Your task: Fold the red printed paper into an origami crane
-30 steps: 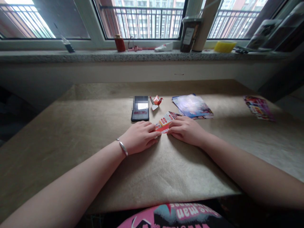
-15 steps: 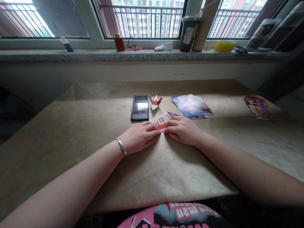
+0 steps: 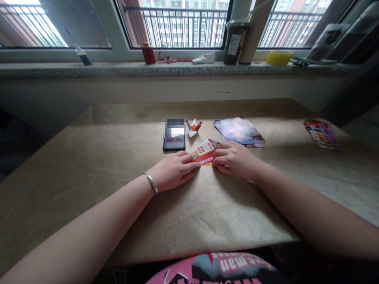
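Observation:
A small folded paper (image 3: 205,152), printed red, white and orange, lies on the tan table cover (image 3: 189,205) between my hands. My left hand (image 3: 174,170), with a silver bracelet at the wrist, presses its curled fingers on the paper's left edge. On the paper's right edge my right hand (image 3: 233,159) pinches with bent fingers. Just behind the paper lie a dark phone (image 3: 174,138) and a little folded paper crane (image 3: 194,126).
A stack of colourful printed sheets (image 3: 239,132) lies to the right of the crane, and another leaflet (image 3: 321,134) sits far right. The window sill (image 3: 177,69) behind holds a red cup (image 3: 148,53), a dark jar (image 3: 235,43) and a yellow sponge (image 3: 278,57).
My right hand has slid to the right along the paper, so more of the red and orange print shows between my hands. The left hand has stayed in place.

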Action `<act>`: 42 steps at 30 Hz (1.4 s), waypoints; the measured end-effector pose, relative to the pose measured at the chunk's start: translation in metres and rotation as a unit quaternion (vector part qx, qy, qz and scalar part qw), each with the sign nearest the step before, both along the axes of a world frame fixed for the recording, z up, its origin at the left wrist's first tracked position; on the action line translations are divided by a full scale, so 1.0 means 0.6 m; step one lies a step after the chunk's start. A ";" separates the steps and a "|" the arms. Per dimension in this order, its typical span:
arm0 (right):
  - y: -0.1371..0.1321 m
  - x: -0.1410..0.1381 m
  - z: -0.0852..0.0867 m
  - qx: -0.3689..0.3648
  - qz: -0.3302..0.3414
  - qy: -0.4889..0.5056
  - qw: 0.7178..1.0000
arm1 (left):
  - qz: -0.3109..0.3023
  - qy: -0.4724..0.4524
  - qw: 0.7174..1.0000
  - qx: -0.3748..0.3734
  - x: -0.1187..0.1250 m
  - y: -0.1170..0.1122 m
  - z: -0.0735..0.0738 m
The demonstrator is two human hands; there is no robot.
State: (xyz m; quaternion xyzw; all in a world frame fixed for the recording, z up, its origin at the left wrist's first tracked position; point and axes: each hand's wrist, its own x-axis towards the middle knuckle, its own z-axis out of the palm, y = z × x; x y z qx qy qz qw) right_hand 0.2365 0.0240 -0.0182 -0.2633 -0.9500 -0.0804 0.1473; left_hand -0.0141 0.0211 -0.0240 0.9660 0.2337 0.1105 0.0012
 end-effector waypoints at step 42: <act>0.003 0.042 0.011 -0.079 0.002 -0.023 0.997 | 0.002 -0.037 0.999 -0.023 -0.008 0.004 -0.009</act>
